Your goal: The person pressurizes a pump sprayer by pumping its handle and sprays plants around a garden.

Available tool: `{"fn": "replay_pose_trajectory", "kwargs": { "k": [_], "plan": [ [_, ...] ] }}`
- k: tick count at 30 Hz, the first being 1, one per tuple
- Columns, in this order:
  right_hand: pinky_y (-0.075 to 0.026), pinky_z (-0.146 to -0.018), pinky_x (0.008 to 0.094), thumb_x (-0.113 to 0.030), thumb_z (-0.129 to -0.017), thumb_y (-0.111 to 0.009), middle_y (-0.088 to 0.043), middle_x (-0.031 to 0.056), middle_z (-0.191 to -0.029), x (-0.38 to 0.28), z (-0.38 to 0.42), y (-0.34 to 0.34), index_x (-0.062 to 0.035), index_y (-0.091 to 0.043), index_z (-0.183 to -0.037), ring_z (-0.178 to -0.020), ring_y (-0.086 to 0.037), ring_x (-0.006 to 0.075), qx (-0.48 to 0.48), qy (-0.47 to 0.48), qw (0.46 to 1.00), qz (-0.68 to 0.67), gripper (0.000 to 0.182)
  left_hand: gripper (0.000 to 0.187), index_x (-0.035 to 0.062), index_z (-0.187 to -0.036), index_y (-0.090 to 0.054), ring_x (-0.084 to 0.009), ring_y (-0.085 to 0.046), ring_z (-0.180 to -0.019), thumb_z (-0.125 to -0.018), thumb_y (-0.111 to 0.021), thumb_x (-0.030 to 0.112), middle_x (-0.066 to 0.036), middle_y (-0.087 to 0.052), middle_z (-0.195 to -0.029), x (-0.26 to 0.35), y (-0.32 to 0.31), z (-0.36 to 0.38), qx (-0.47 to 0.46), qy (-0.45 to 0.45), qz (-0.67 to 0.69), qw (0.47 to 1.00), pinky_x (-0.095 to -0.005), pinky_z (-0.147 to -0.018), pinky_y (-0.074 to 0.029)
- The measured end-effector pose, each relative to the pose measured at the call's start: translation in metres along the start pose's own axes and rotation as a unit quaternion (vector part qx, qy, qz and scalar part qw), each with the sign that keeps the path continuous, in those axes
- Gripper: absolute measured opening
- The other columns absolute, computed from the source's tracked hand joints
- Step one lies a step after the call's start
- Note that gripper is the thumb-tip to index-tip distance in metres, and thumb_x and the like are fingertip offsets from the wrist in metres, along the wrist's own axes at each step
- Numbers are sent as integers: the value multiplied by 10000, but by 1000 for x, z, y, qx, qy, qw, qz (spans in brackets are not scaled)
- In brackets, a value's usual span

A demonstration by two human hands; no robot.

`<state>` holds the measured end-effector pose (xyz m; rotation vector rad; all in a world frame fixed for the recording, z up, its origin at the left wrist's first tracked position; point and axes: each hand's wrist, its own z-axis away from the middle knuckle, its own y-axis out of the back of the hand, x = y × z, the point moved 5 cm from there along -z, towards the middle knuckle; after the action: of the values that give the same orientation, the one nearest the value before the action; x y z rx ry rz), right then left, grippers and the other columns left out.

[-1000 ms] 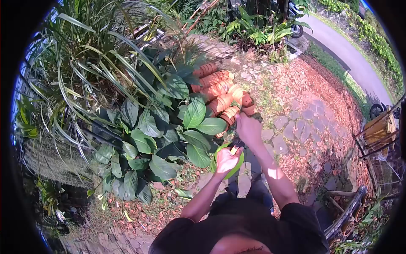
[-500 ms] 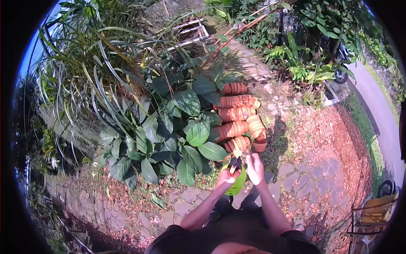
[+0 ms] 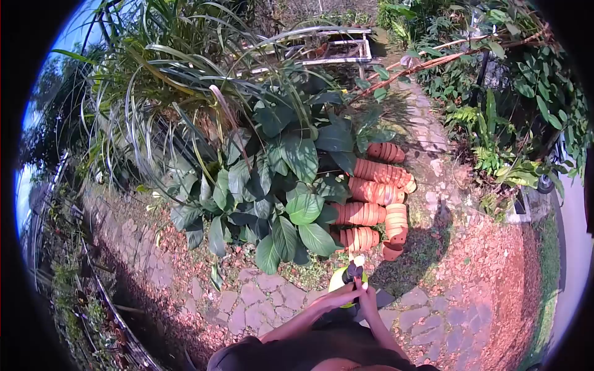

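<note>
A lime-green pump spray bottle (image 3: pixel 337 281) with a black head (image 3: pixel 354 271) and a pale nozzle tip is held out in front of my body. My left hand (image 3: pixel 348 293) is closed around its upper part, below the head. Against the back of the head, beside the left, my right hand (image 3: pixel 366 297) is closed on the sprayer, its fingers partly hidden. Just beyond the nozzle lie stacks of nested terracotta pots (image 3: pixel 361 214) on their sides, with one loose pot (image 3: pixel 391 251) at the near end.
Broad-leaved plants (image 3: pixel 286 232) crowd the left of the pots, with long grassy leaves behind. Stone paving (image 3: pixel 266 295) and reddish gravel (image 3: pixel 495 260) surround me. A white frame (image 3: pixel 334 60) stands farther back, and a road (image 3: pixel 575 229) runs along the right.
My right hand has come down from open air beside the bottle and joined the left at the sprayer's head. The view has shifted, so the pots appear lower and farther right.
</note>
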<state>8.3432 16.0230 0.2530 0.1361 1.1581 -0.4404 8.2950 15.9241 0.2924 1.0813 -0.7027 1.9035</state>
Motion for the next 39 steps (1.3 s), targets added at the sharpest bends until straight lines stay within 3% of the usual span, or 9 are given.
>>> {"fn": "replay_pose_trajectory", "kwargs": {
  "k": [4, 9, 15, 19, 23, 25, 31, 37, 39],
  "plan": [
    [-453, -595, 216, -345, -983, -523, -655, 43, -745, -4, -53, 23, 30, -688, -967, -643, -592, 93, -67, -13, 998, 4, 411, 815, -60, -1398, -366, -267, -468, -1244, -931, -439, 604, -192, -497, -1334, 45, 16, -14, -27, -10, -128, 991, -323, -1053, -343],
    [-405, -470, 233, -313, -982, -521, -602, 41, -656, -73, -95, 32, 14, -649, -855, -499, -528, 94, -47, -17, 999, -10, 374, 642, -49, -1144, -613, -194, -695, -825, -950, -476, 546, -129, -716, -952, 38, 73, -12, 78, 58, 251, 963, -258, -706, -533],
    [-289, -406, 210, -299, -974, -496, -448, -21, -570, -254, -101, 36, 28, -589, -881, -431, -388, 56, -99, 76, 990, -64, 352, 811, 44, -1399, -424, -304, -547, -1176, -913, -358, 690, -178, -546, -1319, 25, 96, -68, 179, 148, 226, 946, -456, -928, -470],
    [-276, -429, 221, -245, -985, -439, -421, -15, -541, -372, -75, 50, 46, -578, -888, -452, -369, 53, -131, 253, 957, -61, 336, 896, 119, -1487, -245, -326, -455, -1269, -863, -373, 749, -163, -322, -1489, 122, 85, -129, 42, -24, 342, 939, -517, -936, -453],
    [-323, -438, 235, -236, -992, -420, -460, 29, -589, -443, -67, 58, 59, -549, -944, -450, -364, 60, -179, 412, 887, -108, 326, 842, 44, -1458, -249, -370, -481, -1241, -871, -570, 556, -201, -416, -1412, 282, 84, -133, -100, -276, 480, 827, -587, -959, -452],
    [-322, -447, 208, -220, -988, -463, -533, 11, -642, -469, -70, 59, 73, -589, -936, -486, -409, 42, -245, 397, 869, -162, 323, 792, 18, -1428, -281, -388, -524, -1181, -873, -614, 475, -212, -459, -1356, 325, 85, -127, -39, -367, 499, 784, -582, -918, -489],
    [-368, -488, 222, -170, -987, -461, -490, -6, -590, -506, -87, 68, 74, -589, -956, -503, -424, 49, -373, 386, 836, -111, 277, 699, 0, -1365, -355, -373, -531, -1168, -830, -692, 298, -213, -479, -1295, 350, 65, -131, 10, -445, 540, 715, -539, -904, -528],
    [-333, -437, 200, -205, -991, -447, -483, -4, -557, -524, -93, 77, 72, -579, -894, -459, -394, 34, -404, 406, 813, -104, 322, 481, 29, -1175, -507, -253, -581, -945, -787, -731, 202, -134, -554, -1136, 352, 55, -148, 95, -452, 589, 663, -321, -766, -546],
    [-346, -443, 202, -194, -987, -459, -509, 5, -565, -529, -93, 77, 80, -587, -905, -459, -403, 38, -441, 425, 785, -95, 313, 487, 14, -1204, -504, -283, -580, -995, -815, -701, 229, -149, -559, -1166, 354, 56, -153, 80, -487, 585, 644, -389, -836, -527]
  ]
}}
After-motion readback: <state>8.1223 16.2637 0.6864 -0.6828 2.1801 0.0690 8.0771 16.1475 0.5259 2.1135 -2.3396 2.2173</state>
